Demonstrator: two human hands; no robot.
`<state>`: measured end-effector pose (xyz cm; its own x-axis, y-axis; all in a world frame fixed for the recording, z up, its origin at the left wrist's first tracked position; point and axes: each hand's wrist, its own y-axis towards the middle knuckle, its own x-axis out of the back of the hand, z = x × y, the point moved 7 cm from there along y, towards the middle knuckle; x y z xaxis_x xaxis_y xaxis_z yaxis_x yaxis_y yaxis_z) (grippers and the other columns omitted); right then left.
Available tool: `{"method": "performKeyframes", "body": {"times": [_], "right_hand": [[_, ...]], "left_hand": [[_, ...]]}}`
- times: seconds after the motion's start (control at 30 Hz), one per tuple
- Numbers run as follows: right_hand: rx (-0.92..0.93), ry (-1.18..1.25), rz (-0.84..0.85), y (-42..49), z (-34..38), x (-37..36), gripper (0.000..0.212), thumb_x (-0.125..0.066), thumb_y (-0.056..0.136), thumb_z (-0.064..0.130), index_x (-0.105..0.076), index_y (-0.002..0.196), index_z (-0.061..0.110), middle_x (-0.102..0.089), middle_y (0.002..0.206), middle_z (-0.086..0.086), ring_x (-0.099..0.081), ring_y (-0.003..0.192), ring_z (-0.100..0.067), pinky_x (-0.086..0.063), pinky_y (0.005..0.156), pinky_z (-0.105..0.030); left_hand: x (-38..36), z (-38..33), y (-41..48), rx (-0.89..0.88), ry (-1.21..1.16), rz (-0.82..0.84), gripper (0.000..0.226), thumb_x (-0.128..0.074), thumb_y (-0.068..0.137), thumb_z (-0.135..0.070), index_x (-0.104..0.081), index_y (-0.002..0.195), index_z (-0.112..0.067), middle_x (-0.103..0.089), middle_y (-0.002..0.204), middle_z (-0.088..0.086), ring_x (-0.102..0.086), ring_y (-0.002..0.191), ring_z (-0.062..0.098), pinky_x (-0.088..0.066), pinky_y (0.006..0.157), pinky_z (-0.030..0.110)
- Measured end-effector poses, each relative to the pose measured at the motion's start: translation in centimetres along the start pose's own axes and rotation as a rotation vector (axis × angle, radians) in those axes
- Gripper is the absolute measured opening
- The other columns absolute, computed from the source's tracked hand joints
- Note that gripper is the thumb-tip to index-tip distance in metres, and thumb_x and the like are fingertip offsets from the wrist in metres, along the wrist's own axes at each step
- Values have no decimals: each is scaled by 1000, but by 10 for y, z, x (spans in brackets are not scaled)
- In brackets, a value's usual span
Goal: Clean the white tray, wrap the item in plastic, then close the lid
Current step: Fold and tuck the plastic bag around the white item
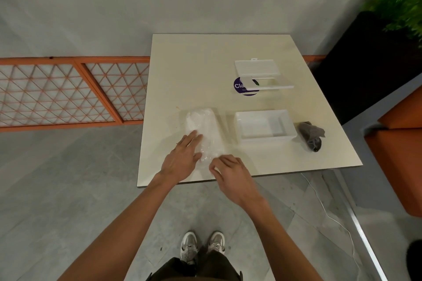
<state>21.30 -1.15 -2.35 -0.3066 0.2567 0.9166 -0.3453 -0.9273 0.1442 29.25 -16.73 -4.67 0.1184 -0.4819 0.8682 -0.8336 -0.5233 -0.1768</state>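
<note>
- Step in hand, as judged: wrapping. The white tray [266, 138] sits at the right of the surface [194, 70], with a grey cloth [311, 134] just beside it.
- item [203, 125]: left of the tray, under a crinkled plastic sheet [213, 143].
- left hand [182, 155]: fingers flat, pressing the bundle down.
- right hand [230, 173]: fingers curled, apparently pinching the sheet's near edge.
- Next, likely: fold the loose edge over snugly, then attend to the lidded box [257, 68], open at the rear.

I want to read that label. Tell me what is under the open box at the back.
A round purple sticker with white letters starting "Cla" sticks out at the left side of the box. The box covers the rest.
</note>
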Motion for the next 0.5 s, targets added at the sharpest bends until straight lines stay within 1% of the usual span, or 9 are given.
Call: {"method": "performKeyframes", "body": {"times": [0.07,0.13,0.2,0.27,0.33,0.4,0.47,0.5], "right_hand": [[-12,4,14,-19,-3,-7,11,-53,108,26,-63,104,22,-73,111,4,-56,131,-17,-48,102,-38],[-18,3,34,-31,-6,-16,17,-48,111,29,-64,108,23,-74,119,5,-44,149,-13,-43,112,-39],[-19,-42,33,-38,-8,-24,18,-50,110,24,-67,111,22,-75,124,4,-35,156,-10,-34,119,-39],[-25,-114,9,-46,-7,-30,22,-57,102,11,-73,115,19,-76,126,-1,-36,156,-16,-27,122,-40],[-30,-185,-28,-57,-5,-35,30,-65,94,5,-77,118,17,-77,125,-2,-45,152,-27,-25,125,-44],[-40,-197,-54,-75,-4,-39,35,-71,89,4,-79,121,17,-77,127,0,-49,148,-32,-34,124,-49],[-53,-208,-62,-95,-6,-44,41,-76,85,3,-79,123,18,-76,131,2,-51,147,-31,-42,119,-52],[-67,-219,-51,-105,-8,-48,45,-78,82,2,-79,124,19,-75,132,3,-51,147,-29,-42,119,-51]], "left_hand": [[-1,1,-1,0,-15,0,62,-48,110,-35,-21,165,-35,-5,174,-18,-15,160,16,-46,113,50],[-1,0,-2,-7,-31,-8,63,-48,110,-33,-18,165,-36,-5,174,-18,-15,160,17,-45,113,50],[0,-3,-5,-25,-52,-36,64,-50,109,-32,-19,164,-38,-8,174,-16,-20,159,19,-49,109,51],[3,-4,-9,-30,-68,-77,61,-54,107,-32,-23,160,-38,-15,172,-16,-31,155,21,-55,99,50],[4,-3,-11,-35,-58,-112,55,-55,107,-33,-31,155,-36,-19,170,-16,-37,151,21,-58,90,49],[4,0,-12,-37,-36,-131,49,-55,107,-35,-37,152,-34,-18,170,-17,-35,152,20,-59,90,49],[3,3,-13,-25,-27,-138,47,-55,107,-36,-41,151,-32,-17,171,-17,-33,153,19,-59,93,50],[2,3,-13,-20,-23,-144,47,-55,107,-36,-42,152,-31,-17,171,-17,-33,153,19,-59,94,51]]}}
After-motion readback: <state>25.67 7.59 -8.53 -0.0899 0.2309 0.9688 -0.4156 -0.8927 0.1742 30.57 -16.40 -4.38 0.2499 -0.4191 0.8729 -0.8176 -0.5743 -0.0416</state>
